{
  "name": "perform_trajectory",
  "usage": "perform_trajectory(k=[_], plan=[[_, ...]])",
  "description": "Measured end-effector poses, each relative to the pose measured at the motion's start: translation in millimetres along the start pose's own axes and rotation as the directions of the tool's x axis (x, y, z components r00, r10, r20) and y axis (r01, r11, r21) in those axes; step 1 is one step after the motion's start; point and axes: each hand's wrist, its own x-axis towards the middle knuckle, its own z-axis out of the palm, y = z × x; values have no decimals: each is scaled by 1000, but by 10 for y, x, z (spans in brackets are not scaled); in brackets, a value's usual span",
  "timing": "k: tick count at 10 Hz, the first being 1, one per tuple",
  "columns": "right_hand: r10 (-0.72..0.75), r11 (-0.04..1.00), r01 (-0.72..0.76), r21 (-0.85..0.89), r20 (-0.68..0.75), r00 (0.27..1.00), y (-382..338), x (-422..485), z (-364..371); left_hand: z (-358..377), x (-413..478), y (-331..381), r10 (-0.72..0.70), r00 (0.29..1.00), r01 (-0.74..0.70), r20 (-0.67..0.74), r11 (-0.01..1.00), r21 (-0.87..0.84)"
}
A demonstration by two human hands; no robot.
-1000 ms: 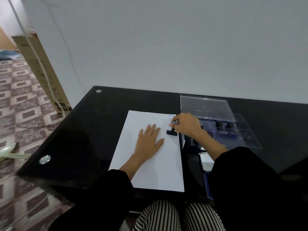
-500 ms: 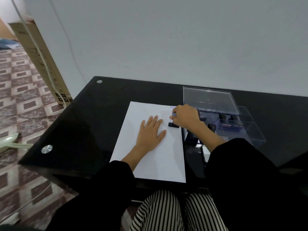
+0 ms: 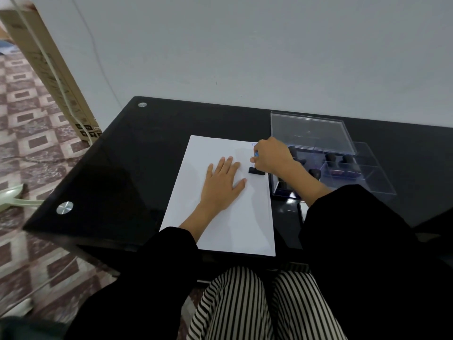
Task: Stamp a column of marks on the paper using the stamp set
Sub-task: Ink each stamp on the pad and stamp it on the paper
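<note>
- Black glass table (image 3: 117,173) set against a pale wall carries all task items; round metal fittings (image 3: 64,207) show at its left corners.
- White paper (image 3: 220,231) lies flat on the table in front of the person, long side running away from them.
- Stamp (image 3: 256,171): its black rectangular base is down on the paper, close to the sheet's right edge in the far half. Whether it presses fully cannot be told.
- Right hand (image 3: 272,158) grips the upper part of the stamp, fingers curled round it; a small blue part shows at the fingertips.
- Left hand (image 3: 223,185) rests palm-down on the paper just left of the stamp, fingers straight and slightly spread.
- Faint blue mark (image 3: 253,144) sits near the paper's far right corner, beyond the stamp.
- Clear plastic case (image 3: 367,185) stands just right of the paper, with more black-handled stamps (image 3: 331,157) in its compartments; its clear lid (image 3: 311,133) lies over the far part.
- Black sleeves (image 3: 355,229) cover both forearms; striped trousers (image 3: 245,303) show below the table edge.
- Tall cardboard box (image 3: 51,77) leans against the wall at left, above patterned floor tiles (image 3: 29,143).
</note>
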Motion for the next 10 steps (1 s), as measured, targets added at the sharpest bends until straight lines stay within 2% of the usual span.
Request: perform_trajectory(k=[8, 9, 10], plan=[[-17, 1000, 17, 21, -24, 1000, 21, -59, 76, -2, -4, 4, -7, 1000, 7, 9, 1000, -14], [1, 994, 0, 110, -10, 1000, 41, -86, 61, -46, -7, 11, -23, 999, 25, 29, 996, -81], [71, 948, -25, 317, -132, 989, 115, -149, -54, -163, -10, 42, -22, 1000, 26, 18, 974, -223]])
